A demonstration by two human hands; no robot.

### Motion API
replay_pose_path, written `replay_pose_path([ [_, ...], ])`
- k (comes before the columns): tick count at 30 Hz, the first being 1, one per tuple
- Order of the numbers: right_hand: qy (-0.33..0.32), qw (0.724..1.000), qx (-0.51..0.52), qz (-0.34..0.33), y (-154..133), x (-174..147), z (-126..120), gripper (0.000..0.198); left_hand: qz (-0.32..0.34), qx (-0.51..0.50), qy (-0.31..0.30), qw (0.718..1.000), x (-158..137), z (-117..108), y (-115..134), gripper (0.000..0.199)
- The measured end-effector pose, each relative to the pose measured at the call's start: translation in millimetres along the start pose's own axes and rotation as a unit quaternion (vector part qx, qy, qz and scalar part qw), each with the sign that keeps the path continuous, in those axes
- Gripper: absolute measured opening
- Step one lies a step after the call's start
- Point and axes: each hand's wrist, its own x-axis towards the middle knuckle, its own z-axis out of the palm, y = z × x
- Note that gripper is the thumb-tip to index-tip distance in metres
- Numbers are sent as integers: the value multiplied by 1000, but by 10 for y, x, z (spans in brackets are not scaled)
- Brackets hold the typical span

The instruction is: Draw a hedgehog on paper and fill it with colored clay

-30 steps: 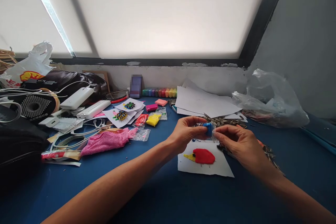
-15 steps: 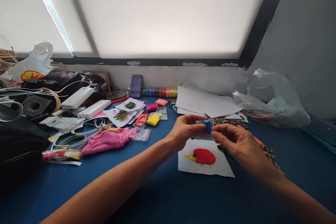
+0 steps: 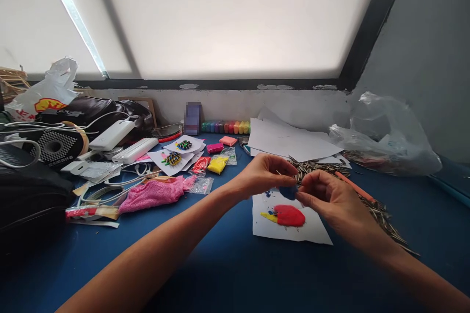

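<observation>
A lump of blue modelling clay (image 3: 288, 192) is held above a sheet of white paper (image 3: 290, 237). My left hand (image 3: 270, 174) pinches it from the left, its fingers curled over the top. My right hand (image 3: 326, 194) has thumb and fingertips closed on the lump's right edge. Below them, on the paper, lies a flat animal shape (image 3: 291, 215) with a red body, a pointed yellow snout and thin dark legs. Dark blue specks show near the snout and at the paper's upper edge. Part of the paper is hidden behind my hands.
Dark seed-like slivers (image 3: 382, 215) lie beyond and right of my hands, with an orange stick (image 3: 355, 187) among them. White sheets (image 3: 290, 139) and a plastic bag (image 3: 392, 142) stand behind. Leftward are a yellow clay packet (image 3: 217, 165), a pink cloth (image 3: 154, 196) and power banks (image 3: 135, 150).
The blue clay has come slightly lower between my hands and looks darker and turned. The clear plastic seen around it before no longer shows. The view has shifted slightly.
</observation>
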Motion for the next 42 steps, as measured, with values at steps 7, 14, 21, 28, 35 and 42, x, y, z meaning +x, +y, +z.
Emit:
replay_pose_path([
  [7, -22, 1000, 11, 9, -27, -13, -25, 43, 20, -12, -45, 999, -24, 31, 70, 24],
  [14, -32, 999, -19, -28, 2, -6, -32, 40, 14, -6, -14, 1000, 4, 69, 37, 20],
  [21, -1, 999, -38, -39, 9, -21, -13, 43, 52, 202, 48, 977, -15, -35, 165, 14],
  [28, -5, 996, -82, -26, 16, -16, -10, 49, 21, 534, 181, 825, -67, -356, 100, 20],
  [35, -19, 996, -91, -19, 102, 22, -23, 44, 35, 492, 165, 854, -39, -314, 59, 22],
  [42, -13, 996, -80, -26, 124, 32, -30, 45, 3, 70, -10, 997, -58, -130, 161, 19],
])
